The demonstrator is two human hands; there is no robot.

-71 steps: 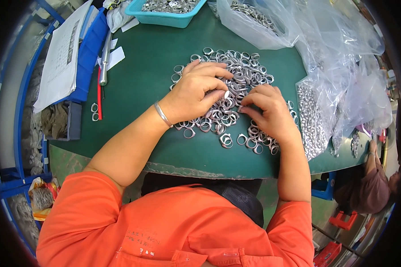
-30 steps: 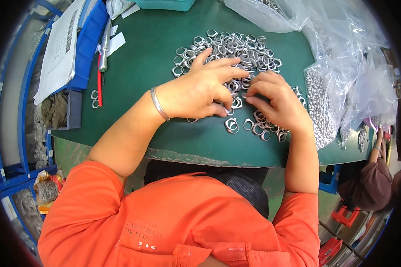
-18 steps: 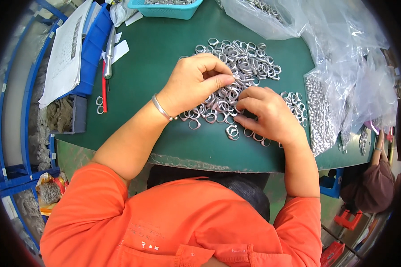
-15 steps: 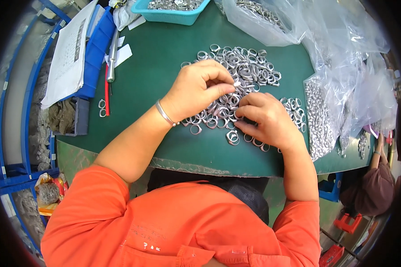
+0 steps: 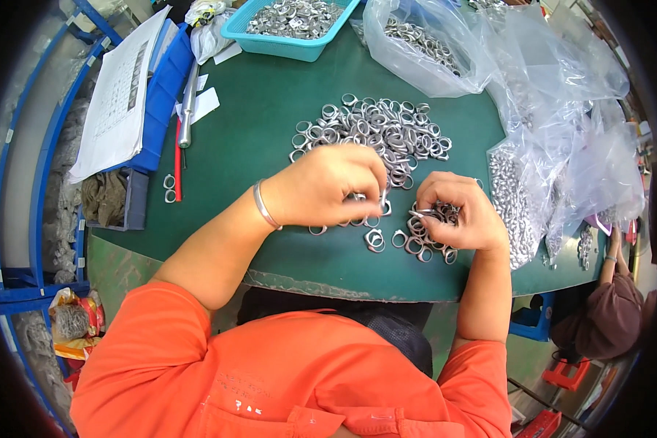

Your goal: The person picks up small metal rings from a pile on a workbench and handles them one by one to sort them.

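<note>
A big pile of silver-grey metal rings [image 5: 387, 131] lies on the green table [image 5: 263, 95]. My left hand [image 5: 325, 186], with a metal bangle at the wrist, is over the near edge of this pile. Its thumb and fingers are closed on a ring [image 5: 382, 201]. To the right, my right hand [image 5: 467, 213] pinches another ring [image 5: 416, 213] between thumb and fingers. Beneath and beside it lies a smaller group of rings [image 5: 425, 252]. A few rings [image 5: 374, 239] lie between the two groups. My left hand partly hides the big pile.
A turquoise basket [image 5: 288, 49] of metal pieces stands at the back. Clear plastic bags [image 5: 515, 208] of metal parts fill the right side. On the left are a blue bin [image 5: 157, 109] with papers, a metal rod [image 5: 189, 109] and a red stick [image 5: 177, 164]. Another person [image 5: 606, 310] sits far right.
My hands have moved apart. The right hand has gone from the big pile to the smaller group at the right; the left has come slightly nearer. The whole view has shifted a little.
</note>
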